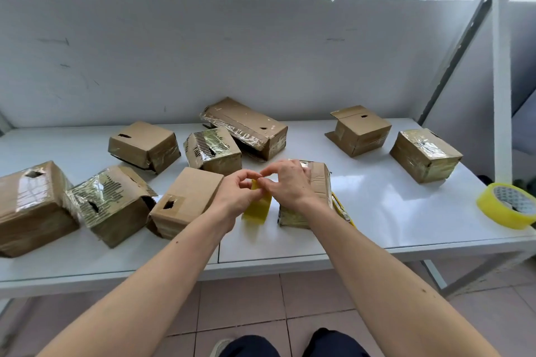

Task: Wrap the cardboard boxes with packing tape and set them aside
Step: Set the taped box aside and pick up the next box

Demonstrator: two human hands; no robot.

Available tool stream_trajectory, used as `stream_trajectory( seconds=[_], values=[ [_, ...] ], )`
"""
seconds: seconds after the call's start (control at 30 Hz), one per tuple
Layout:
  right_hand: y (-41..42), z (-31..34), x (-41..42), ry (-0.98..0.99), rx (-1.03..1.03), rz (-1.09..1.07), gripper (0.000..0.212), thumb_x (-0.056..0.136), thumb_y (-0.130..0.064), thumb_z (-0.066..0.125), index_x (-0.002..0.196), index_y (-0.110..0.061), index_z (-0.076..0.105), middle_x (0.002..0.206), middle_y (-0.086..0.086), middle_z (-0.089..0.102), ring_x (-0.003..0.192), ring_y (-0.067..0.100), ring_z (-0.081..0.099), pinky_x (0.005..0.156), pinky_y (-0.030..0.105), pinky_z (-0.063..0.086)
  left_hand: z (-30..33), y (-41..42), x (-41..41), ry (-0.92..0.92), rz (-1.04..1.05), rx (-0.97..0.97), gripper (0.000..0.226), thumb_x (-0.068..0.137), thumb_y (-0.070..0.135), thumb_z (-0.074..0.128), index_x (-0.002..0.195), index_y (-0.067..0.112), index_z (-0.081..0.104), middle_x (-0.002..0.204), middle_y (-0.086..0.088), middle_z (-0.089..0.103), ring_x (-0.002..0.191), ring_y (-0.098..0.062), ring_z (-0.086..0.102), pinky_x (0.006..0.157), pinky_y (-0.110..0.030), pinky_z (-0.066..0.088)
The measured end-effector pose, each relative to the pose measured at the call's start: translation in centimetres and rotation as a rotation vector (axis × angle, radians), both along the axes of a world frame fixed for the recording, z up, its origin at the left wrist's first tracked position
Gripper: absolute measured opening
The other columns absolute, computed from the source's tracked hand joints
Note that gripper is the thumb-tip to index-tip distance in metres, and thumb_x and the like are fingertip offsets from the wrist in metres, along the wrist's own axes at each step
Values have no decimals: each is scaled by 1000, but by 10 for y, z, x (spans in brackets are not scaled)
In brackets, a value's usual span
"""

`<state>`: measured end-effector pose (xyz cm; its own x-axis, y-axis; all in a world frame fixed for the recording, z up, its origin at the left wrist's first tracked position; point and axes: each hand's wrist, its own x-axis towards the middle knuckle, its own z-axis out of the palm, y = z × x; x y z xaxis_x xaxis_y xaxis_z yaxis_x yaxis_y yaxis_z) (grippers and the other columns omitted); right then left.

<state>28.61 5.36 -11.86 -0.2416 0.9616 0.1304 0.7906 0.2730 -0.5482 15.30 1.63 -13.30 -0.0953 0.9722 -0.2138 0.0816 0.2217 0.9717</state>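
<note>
A short yellow translucent tape strip [258, 203] is pinched between the left hand [236, 194] and right hand [290, 182], hanging below the fingertips. Nine brown cardboard boxes [188, 200] and one yellow tape roll [507, 206] are counted on the white table [391, 211].

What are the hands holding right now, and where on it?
Both hands, left and right, pinch the top end of a loose yellow tape strip; the rest hangs free. The tape roll lies untouched.
</note>
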Motion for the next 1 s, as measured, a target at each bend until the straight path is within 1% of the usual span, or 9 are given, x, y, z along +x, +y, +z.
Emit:
stream_trajectory(
  seconds=[0.07, 0.13, 0.2, 0.3, 0.43, 0.53, 0.67, 0.8, 1.0],
  values=[
    [2, 0, -3, 20, -11, -13, 22, 92, -40, 65, 107, -28, 76, 116, -1, 67, 118, 18, 49, 100, 39, 30, 1, -3, -2, -38, -5, 8, 19, 86, 1, 74, 95, 15, 65, 80, -8, 67, 69, -19, 60, 56, -23, 45],
    [3, 0, -6, 76, -14, -28, 21, 88, -40, 71, 101, -25, 78, 104, -2, 73, 103, 16, 61, 100, 41, 41, 3, -5, -5, -50, 1, 22, 18, 85, 4, 76, 97, 13, 66, 82, -7, 67, 70, -17, 61, 56, -23, 47],
    [2, 1, -6, 143, -35, -34, 22, 84, -38, 76, 98, -21, 79, 94, 0, 75, 90, 15, 66, 92, 41, 51, 3, -8, -6, -56, 15, 33, 20, 85, 5, 76, 100, 13, 67, 82, -5, 66, 70, -15, 61, 58, -22, 48],
    [2, -2, -8, 163, -51, -36, 24, 82, -37, 78, 93, -15, 79, 88, 4, 75, 81, 16, 67, 80, 37, 56, 1, -11, -8, -96, 23, 43, 25, 86, 2, 74, 100, 20, 65, 83, -6, 66, 72, -16, 62, 62, -26, 49],
    [-2, -10, -10, 180, -20, -9, 19, 88, -31, 74, 91, -12, 75, 89, 5, 71, 84, 19, 64, 81, 41, 54, -1, -15, -11, -49, 26, 78, 40, 87, 1, 72, 112, 27, 55, 96, -11, 64, 82, -20, 62, 68, -32, 51],
    [-3, -12, -9, 180, -23, 8, 18, 92, -28, 69, 96, -11, 73, 95, 6, 70, 89, 21, 63, 84, 43, 52, -1, -17, -11, 12, 6, 114, 39, 90, 4, 69, 113, 28, 49, 104, -16, 62, 86, -23, 60, 68, -34, 50],
    [-1, -9, -11, 161, -60, 25, 17, 97, -24, 60, 103, -11, 71, 103, 9, 68, 98, 25, 61, 89, 45, 50, 0, -17, -10, 48, 0, 131, 28, 94, 6, 66, 105, 29, 55, 103, -13, 64, 82, -21, 60, 66, -32, 50],
    [-1, -8, -11, 158, -49, 26, 18, 98, -24, 59, 103, -11, 70, 104, 9, 67, 99, 26, 61, 89, 46, 50, 1, -15, -10, 59, 5, 127, 27, 94, 8, 67, 104, 31, 59, 103, -10, 64, 86, -22, 60, 73, -36, 51],
    [-4, -8, -10, 136, 76, 71, 11, 98, -20, 58, 95, -11, 64, 92, -2, 54, 92, 23, 56, 88, 48, 48, 2, -11, -9, 17, 28, 63, 23, 91, 5, 69, 101, 25, 62, 97, -7, 64, 92, -26, 60, 80, -41, 51]
  ],
)
